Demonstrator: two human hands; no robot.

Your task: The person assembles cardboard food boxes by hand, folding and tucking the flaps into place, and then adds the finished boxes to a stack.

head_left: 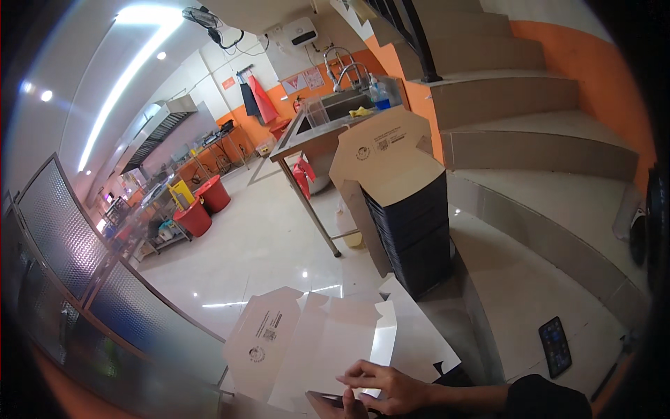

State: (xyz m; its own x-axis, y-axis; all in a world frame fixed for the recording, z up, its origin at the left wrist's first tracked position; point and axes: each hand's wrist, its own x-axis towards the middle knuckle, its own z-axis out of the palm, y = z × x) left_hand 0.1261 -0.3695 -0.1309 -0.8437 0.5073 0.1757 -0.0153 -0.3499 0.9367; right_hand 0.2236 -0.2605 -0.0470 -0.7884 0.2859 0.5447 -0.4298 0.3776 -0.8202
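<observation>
While the right hand (392, 390) is being held over the near edge of the white carton (331, 342), its fingers are being kept loosely bent and slightly parted; whether anything is being pinched by them cannot be told. The left hand (354, 406) is being mostly cut off by the near rim of the view, only its thumb side being shown, so its grip cannot be told either. A flat dark thing (326, 399) with a pale brown edge is being shown just beside both hands, too hidden to be named. The carton is being spread out near the middle, with a printed flap (264, 332) being turned to the left. On the right, a dark sleeve (548, 398) is being worn on the right arm, and a phone (555, 347) is being borne, screen up, by a pale step (520, 314). Beyond the carton, a brown sheet (391, 160) is being held up by a tall dark stack (419, 241). Farther off, a yellow cloth (361, 112) and a blue bottle (380, 98) are being kept by the sink (303, 142), while red bins (192, 221) are being lined up far left, past a glass partition (63, 216).
</observation>
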